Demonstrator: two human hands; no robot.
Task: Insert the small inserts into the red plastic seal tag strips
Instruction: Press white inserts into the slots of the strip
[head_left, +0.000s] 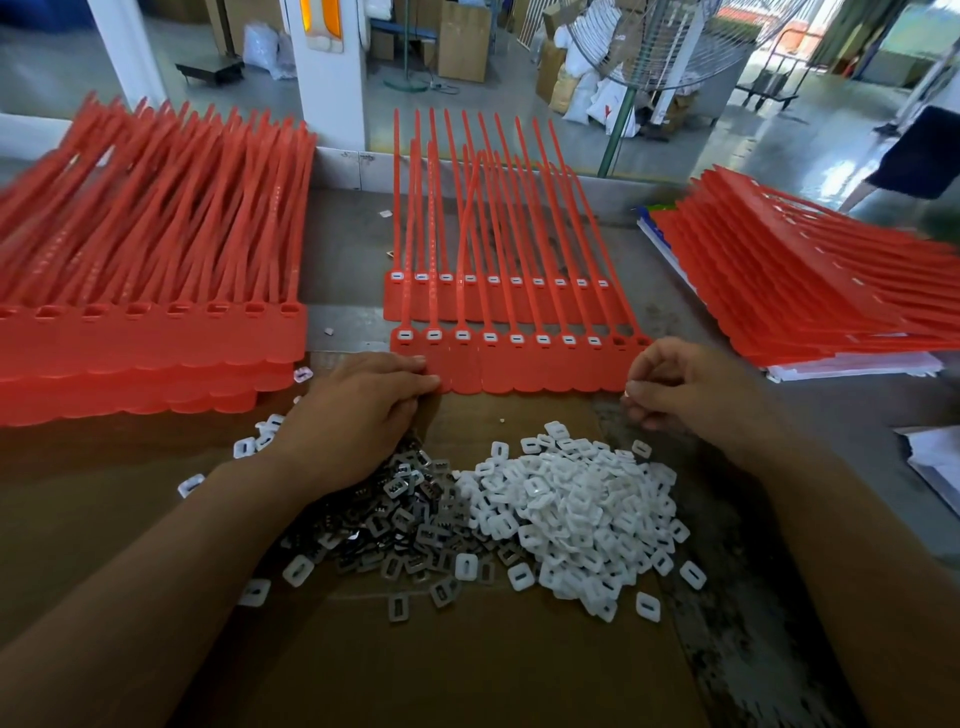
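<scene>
While the near red strip (519, 366) lies mid-table, white caps in most of its heads, the left hand (358, 410) presses its left end with flat fingers. The right hand (685, 389), curled, pinches a white insert (628, 393) off its right end. Grey pile (410, 525) and white pile (571, 514) sit nearer; red stacks (145, 291) flank both sides.

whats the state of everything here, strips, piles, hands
front sheet: eight sockets filled, two at right end empty
back sheet: all visible sockets filled
left stack: sockets empty
right stack: blurred, some white fillings show
white pile: loose heap
grey pile: loose heap, partly under left wrist
left hand: fingers rest on front sheet's left edge
right hand: pinches one white insert
</scene>
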